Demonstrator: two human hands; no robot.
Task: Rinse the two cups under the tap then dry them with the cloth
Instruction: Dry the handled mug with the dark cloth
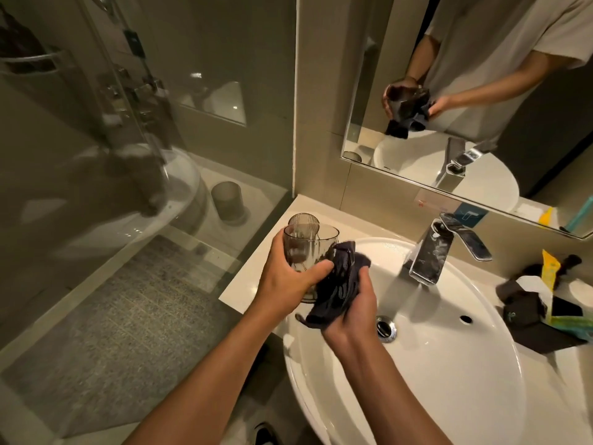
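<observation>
With the left hand (290,277) wrapped round the smoky glass cup (309,252) above the basin's (449,364) left rim and the right hand (351,303) bunching the dark cloth (337,284) against it, wet glass could probably slip and break.

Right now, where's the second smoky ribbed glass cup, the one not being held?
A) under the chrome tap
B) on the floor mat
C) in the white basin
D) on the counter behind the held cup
D: the second ribbed glass cup stands on the pale counter, behind the smoky glass cup that the left hand grips while the right hand holds the dark cloth.
</observation>
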